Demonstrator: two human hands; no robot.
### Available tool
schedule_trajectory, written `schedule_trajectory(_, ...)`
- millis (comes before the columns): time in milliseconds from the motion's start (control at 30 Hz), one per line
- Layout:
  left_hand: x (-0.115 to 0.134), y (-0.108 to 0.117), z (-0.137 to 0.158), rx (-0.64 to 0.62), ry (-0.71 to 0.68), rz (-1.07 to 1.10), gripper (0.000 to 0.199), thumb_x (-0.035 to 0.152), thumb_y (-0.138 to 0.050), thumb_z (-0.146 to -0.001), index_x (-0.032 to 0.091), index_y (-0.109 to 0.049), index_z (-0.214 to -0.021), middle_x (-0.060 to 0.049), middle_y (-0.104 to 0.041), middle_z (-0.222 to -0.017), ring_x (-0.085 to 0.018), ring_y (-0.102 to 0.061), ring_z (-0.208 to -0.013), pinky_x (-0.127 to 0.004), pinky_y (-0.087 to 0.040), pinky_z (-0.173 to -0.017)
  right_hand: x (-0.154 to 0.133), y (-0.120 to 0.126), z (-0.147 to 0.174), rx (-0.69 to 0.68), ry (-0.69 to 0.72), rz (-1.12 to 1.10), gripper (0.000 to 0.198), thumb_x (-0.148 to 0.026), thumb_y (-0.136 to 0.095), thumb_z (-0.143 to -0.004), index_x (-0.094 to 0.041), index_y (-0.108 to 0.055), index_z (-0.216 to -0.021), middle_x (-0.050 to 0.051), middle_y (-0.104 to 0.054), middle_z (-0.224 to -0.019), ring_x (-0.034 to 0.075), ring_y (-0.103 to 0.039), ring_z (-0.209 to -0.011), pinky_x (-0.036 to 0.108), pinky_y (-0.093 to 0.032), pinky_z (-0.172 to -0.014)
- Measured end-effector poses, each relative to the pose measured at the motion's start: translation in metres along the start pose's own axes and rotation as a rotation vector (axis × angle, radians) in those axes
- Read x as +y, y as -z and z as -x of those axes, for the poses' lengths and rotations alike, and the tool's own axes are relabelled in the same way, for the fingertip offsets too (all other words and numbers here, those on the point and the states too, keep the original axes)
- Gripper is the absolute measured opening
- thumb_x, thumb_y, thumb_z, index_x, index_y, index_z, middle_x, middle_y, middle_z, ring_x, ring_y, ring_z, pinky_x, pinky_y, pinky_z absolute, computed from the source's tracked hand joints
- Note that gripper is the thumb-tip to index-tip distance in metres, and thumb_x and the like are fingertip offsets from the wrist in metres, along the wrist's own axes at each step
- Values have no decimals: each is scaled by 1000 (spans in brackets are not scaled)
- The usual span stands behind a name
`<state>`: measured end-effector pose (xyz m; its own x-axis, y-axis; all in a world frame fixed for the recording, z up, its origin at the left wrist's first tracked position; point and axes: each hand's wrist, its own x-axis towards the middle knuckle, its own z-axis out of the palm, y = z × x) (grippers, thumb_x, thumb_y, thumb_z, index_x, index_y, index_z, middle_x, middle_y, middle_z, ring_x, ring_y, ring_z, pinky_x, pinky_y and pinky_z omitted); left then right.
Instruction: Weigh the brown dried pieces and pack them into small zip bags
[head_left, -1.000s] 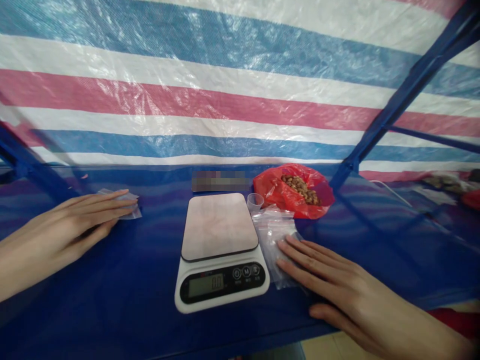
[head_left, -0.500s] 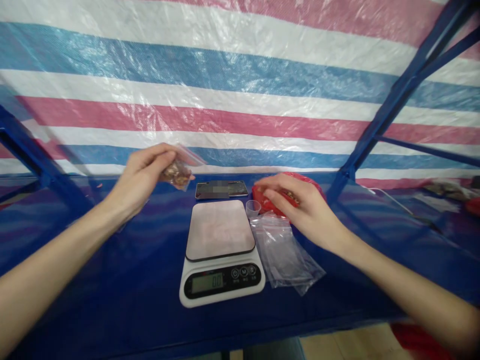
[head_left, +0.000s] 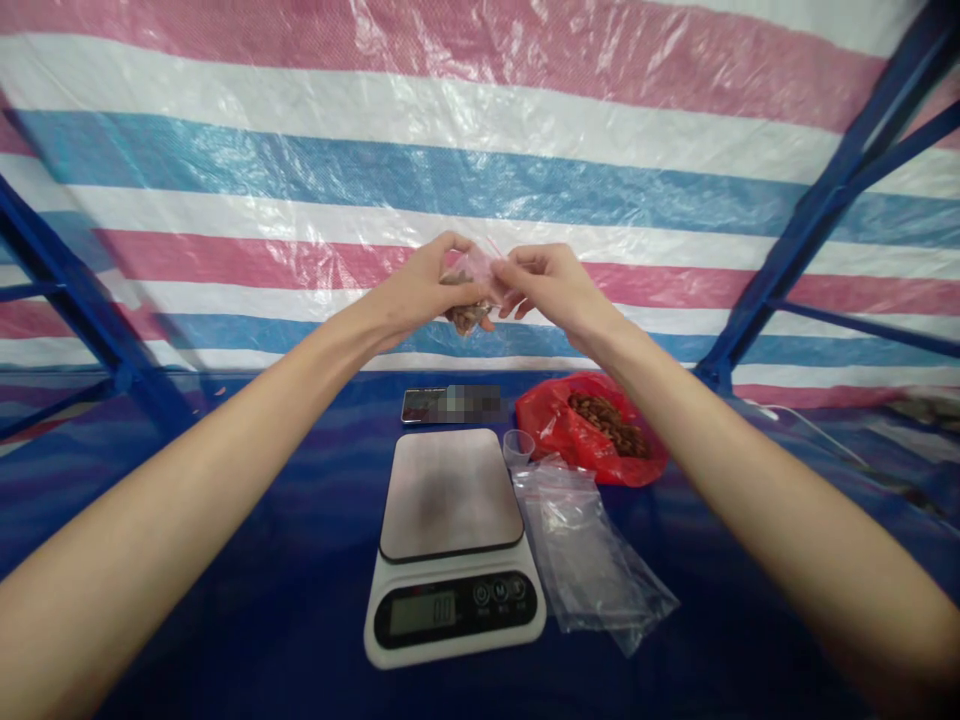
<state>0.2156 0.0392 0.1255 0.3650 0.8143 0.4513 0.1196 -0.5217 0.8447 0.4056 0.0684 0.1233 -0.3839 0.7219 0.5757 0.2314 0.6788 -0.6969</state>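
My left hand [head_left: 442, 280] is closed around a small clear zip bag [head_left: 469, 318] with brown pieces in its lower part. At the bag's upper right edge, my right hand [head_left: 544, 285] pinches the plastic between thumb and fingers. Both hands are raised above the far side of the blue table. Below them stands a white kitchen scale [head_left: 454, 500], its plate bare and its display reading 0.0. A red plastic bag [head_left: 551, 425] lies open to the right, with many small brown pieces [head_left: 607, 425] inside it.
A small clear cup [head_left: 518, 448] stands between the scale and the red bag. Several flat clear zip bags [head_left: 592, 560] lie right of the scale. A phone [head_left: 424, 405] lies behind it. Blue metal posts [head_left: 795, 240] and a striped plastic sheet [head_left: 375, 180] border the table [head_left: 285, 600].
My left hand has carried the filled zip bag rightward and up. My right hand has left the red bag and moved up and left to grip the zip bag's edge.
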Motion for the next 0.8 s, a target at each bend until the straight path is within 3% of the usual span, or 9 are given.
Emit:
schedule_trajectory(167, -3, 11, 0, -52, 122, -11, 54, 21, -84, -78, 24, -45, -115, -5, -78, -83, -22, -77, -71, -31, -54, -63, -5, 17, -15, -127, 4, 20, 28, -34, -81, -87, -15, -70, -71, 1, -63, -64, 10, -54, -58, 28, -43, -55)
schedule_trajectory(367, -15, 23, 0, 115, 64, -118, 48, 26, -87, -77, 23, -49, -106, 4, -67, -65, -13, -62, -54, -30, -48, -59, -1, 26, -20, -349, -68, 9, 31, -40, -94, -72, -17, -73, -67, 2, -68, -64, 14, -59, -60, 32, -46, -58)
schedule_trajectory(467, -19, 27, -2, 150, -28, -229, 41, 26, -85, -78, 23, -52, -103, 3, -66, -71, -14, -62, -63, -32, -51, -66, 9, 22, -20, -326, -72, -17, 31, -39, -94, -70, -19, -72, -64, 1, -66, -63, 14, -56, -61, 31, -44, -59)
schedule_trajectory(600, -16, 23, -2, 419, -277, -495, 23, 17, -76, -80, 21, -56, -90, -3, -65, -94, -20, -63, -98, -37, -52, -92, 9, 11, -14, -294, -113, -168, 29, -38, -93, -71, -18, -73, -69, 1, -68, -69, 14, -57, -65, 31, -46, -64)
schedule_trajectory(667, -11, 18, 0, 498, -333, -554, 16, 15, -70, -85, 21, -55, -85, -4, -62, -95, -22, -60, -107, -39, -49, -100, 5, 6, -11, -332, -122, -251, 31, -42, -91, -75, -18, -73, -71, 3, -71, -73, 15, -60, -68, 32, -48, -67)
schedule_trajectory(733, -5, 13, 3, 505, -331, -550, 18, 17, -65, -89, 21, -53, -77, -3, -59, -86, -22, -60, -104, -38, -49, -98, 1, 1, -9, -349, -125, -305, 33, -46, -88, -79, -17, -72, -72, 3, -71, -74, 15, -60, -68, 32, -48, -67)
schedule_trajectory(800, -1, 10, 5, 432, -270, -496, 29, 22, -62, -92, 21, -50, -66, -1, -53, -71, -19, -60, -88, -34, -50, -86, 1, -3, -8, -318, -128, -336, 34, -46, -87, -80, -17, -71, -72, 1, -69, -73, 13, -57, -65, 29, -45, -63)
